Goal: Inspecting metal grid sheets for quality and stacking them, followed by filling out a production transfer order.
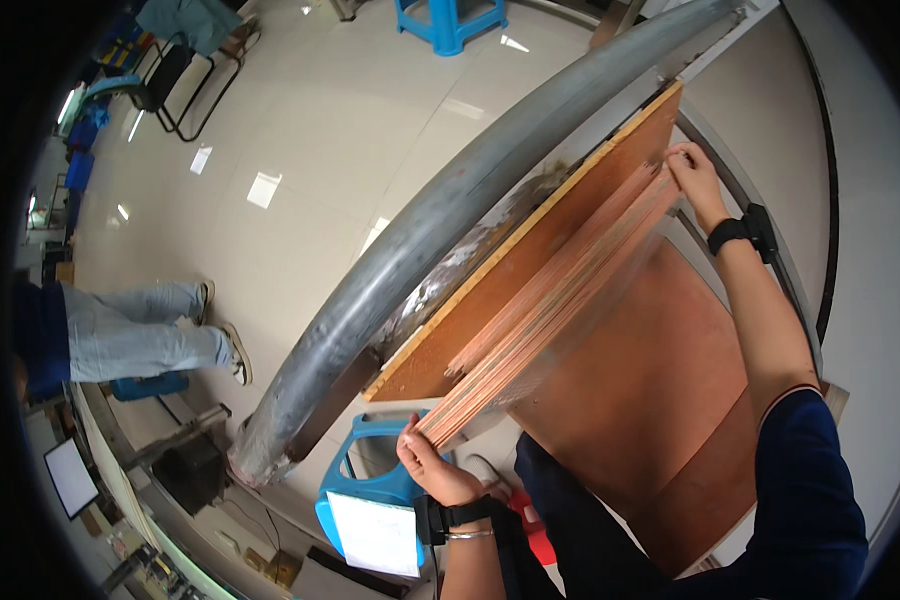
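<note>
The left hand (435, 468) pinches the near end of a long, layered bundle of copper-coloured strips (550, 325) between thumb and fingers, and the right hand (694, 178), fingers curled in, grips the far end. The bundle runs straight and slanting between the two hands, with translucent sheeting along its near side. Just beyond it, between the hands, is an orange-brown board (420, 372) with a pale edge, and past that a thick grey tube (400, 250). A smooth copper-brown panel (640, 360) lies nearer the body than the right hand. Beside the left hand stands a blue plastic stool (375, 428) bearing white paper (375, 535).
</note>
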Available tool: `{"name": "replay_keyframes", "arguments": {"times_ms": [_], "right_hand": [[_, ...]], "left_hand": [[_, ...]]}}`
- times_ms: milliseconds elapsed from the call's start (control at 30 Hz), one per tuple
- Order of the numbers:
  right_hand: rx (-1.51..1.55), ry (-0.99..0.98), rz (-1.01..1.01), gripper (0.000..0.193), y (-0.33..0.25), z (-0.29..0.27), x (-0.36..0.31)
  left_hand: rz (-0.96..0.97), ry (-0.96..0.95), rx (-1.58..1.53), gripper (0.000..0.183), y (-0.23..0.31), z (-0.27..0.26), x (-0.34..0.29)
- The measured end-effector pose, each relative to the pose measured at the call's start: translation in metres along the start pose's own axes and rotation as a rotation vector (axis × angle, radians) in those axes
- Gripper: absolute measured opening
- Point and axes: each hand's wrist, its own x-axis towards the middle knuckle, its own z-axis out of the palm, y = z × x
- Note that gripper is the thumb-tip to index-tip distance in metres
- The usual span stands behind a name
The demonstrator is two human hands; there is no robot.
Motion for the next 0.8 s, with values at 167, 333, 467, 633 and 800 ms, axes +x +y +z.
{"name": "replay_keyframes", "arguments": {"times_ms": [167, 333, 467, 633, 800], "right_hand": [[-0.164, -0.132, -0.060, 0.015, 0.005, -0.029, 0.005], [-0.154, -0.112, -0.032, 0.023, 0.008, -0.052, -0.025], [-0.700, -0.035, -0.441, 0.029, -0.027, -0.059, -0.039], [-0.513, -0.906, -0.537, 0.024, -0.132, 0.048, -0.138], [-0.508, -1.306, -0.393, 0.031, -0.146, 0.087, -0.189]], "left_hand": [[-0.019, -0.053, -0.035, 0.019, -0.001, -0.010, -0.016], [-0.009, -0.058, -0.011, 0.019, -0.001, -0.024, -0.047], [-0.035, -0.059, -0.006, 0.020, 0.001, -0.024, -0.063], [-0.046, -0.074, -0.002, 0.022, -0.002, -0.041, -0.063], [-0.148, -0.131, -0.034, 0.024, 0.007, -0.034, -0.069]]}}
